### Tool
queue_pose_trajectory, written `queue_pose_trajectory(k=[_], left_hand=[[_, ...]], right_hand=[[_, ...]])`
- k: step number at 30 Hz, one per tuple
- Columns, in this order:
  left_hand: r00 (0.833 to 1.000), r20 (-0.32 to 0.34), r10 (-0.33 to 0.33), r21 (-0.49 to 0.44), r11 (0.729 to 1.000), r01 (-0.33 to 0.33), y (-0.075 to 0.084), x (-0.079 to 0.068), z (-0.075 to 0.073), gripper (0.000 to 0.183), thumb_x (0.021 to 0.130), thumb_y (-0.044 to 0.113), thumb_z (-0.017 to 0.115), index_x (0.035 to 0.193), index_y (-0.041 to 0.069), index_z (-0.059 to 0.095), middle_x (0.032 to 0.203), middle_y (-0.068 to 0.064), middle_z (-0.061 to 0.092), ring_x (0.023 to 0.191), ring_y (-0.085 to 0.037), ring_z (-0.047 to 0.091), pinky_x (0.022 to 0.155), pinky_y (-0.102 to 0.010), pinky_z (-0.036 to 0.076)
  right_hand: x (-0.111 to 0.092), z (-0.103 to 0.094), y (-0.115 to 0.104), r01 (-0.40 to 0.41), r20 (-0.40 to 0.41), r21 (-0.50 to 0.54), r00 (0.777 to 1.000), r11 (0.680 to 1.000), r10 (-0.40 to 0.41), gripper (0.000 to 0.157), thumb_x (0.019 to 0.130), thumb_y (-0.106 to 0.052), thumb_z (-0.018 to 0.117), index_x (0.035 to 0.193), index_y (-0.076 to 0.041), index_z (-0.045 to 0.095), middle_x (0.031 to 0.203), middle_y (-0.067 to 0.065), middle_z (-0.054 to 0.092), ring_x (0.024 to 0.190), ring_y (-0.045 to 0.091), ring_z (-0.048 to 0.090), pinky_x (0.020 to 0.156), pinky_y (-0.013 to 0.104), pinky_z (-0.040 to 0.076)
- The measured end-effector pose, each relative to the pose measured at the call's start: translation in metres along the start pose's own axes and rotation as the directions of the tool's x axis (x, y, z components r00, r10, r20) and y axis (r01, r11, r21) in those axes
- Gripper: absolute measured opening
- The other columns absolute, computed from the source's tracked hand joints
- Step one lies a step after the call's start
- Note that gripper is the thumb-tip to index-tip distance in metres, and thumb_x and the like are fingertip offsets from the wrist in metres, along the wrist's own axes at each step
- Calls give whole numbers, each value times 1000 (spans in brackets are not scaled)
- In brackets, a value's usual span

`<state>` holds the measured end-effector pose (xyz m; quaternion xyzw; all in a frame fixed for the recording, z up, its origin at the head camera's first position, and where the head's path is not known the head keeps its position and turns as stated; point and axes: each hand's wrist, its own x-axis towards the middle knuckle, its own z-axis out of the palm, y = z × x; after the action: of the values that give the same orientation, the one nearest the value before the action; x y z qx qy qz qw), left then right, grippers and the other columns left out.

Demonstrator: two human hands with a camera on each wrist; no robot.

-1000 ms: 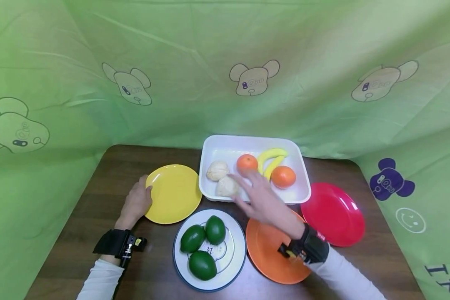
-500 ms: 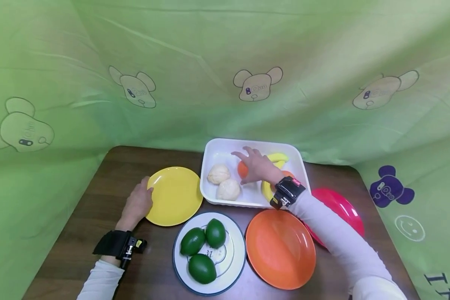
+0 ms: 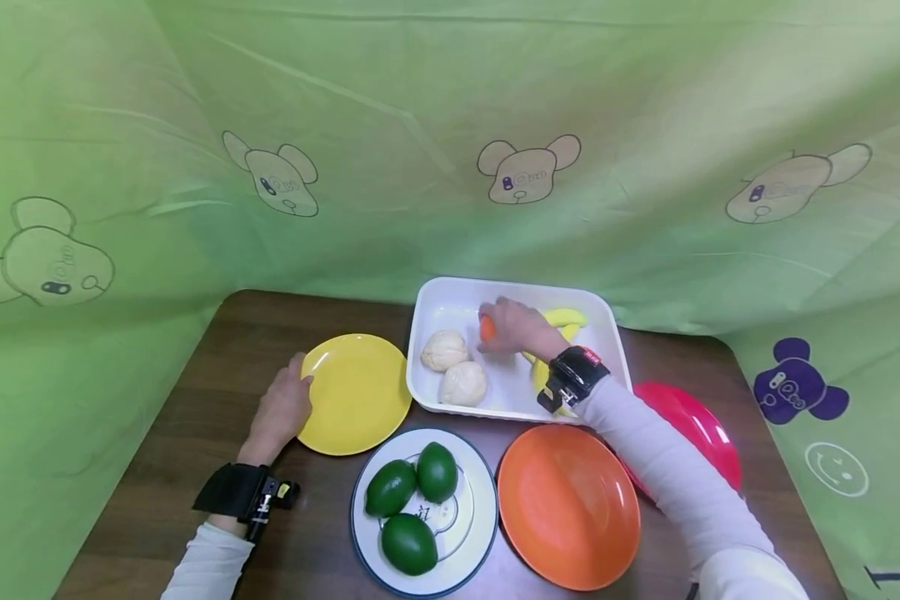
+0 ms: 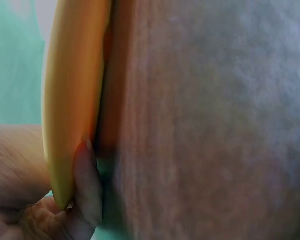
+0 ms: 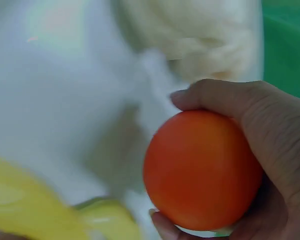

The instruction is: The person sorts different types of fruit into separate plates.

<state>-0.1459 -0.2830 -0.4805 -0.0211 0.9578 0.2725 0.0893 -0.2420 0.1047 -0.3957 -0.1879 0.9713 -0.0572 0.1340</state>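
Holding the orange fruit [image 5: 202, 170], mostly covered in the head view, in the right grip [image 3: 522, 327] within the white tray [image 3: 506, 390], unclear whether lifted; pinching the yellow plate [image 3: 356, 396] in the left grip [image 3: 280, 407].

Pale round items [image 3: 463, 384] hem in the right hand [image 3: 521, 327] on its left and bananas [image 3: 567, 318] on its right; between them, the white tray's bare floor [image 3: 506, 390] leaves passage nearward.

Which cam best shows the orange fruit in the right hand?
Right wrist: the orange fruit shows large and mostly unobstructed in the right hand. Head: only a sliver, the hand hiding the rest. Left wrist: can't make it out.
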Motion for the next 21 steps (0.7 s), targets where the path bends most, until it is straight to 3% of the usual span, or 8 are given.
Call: queue_pose_trajectory(k=[2, 5, 8, 13, 21], left_hand=[[1000, -7, 9, 7, 1000, -9, -3, -4, -1, 52, 111, 18, 36, 157, 0, 19, 131, -35, 48, 109, -50, 60, 86, -62, 51], [1000, -12, 11, 15, 1000, -11, -6, -10, -4, 52, 111, 16, 36, 156, -1, 19, 131, -36, 48, 110, -51, 59, 86, -63, 50], [1000, -5, -3, 9, 1000, 3, -7, -12, -5, 53, 111, 17, 37, 157, 0, 18, 134, -35, 46, 113, -50, 58, 88, -63, 50], [1000, -1, 26, 15, 1000, -26, -1, -10, 1, 52, 110, 16, 38, 156, -2, 20, 134, -37, 47, 114, -51, 58, 89, -63, 50], [999, 19, 42, 50, 998, -43, 2, -12, 10, 51, 110, 16, 40, 154, -1, 21, 126, -34, 51, 96, -43, 64, 79, -56, 55]], right_hand=[[-4, -12, -19, 39, -98, 52, 995, 998, -34, 55, 86, -48, 75, 127, -14, 61, 116, 13, 61, 95, 27, 63, 74, 43, 56], [-7, -26, -61, 143, -217, 131, 970, 981, -112, 64, 86, -54, 74, 134, -15, 58, 127, 13, 60, 102, 27, 64, 78, 43, 58], [-10, -29, -107, 272, -251, 162, 941, 949, -227, 64, 87, -56, 74, 136, -19, 58, 133, 9, 57, 107, 22, 62, 77, 37, 59], [-9, -5, -161, 394, -185, 132, 911, 910, -368, 61, 89, -54, 74, 139, -24, 57, 133, 3, 55, 106, 16, 56, 76, 26, 55], [-6, 48, -188, 369, -5, -18, 929, 929, -369, 65, 93, -53, 70, 148, -26, 50, 142, 7, 50, 118, 23, 54, 82, 27, 53]])
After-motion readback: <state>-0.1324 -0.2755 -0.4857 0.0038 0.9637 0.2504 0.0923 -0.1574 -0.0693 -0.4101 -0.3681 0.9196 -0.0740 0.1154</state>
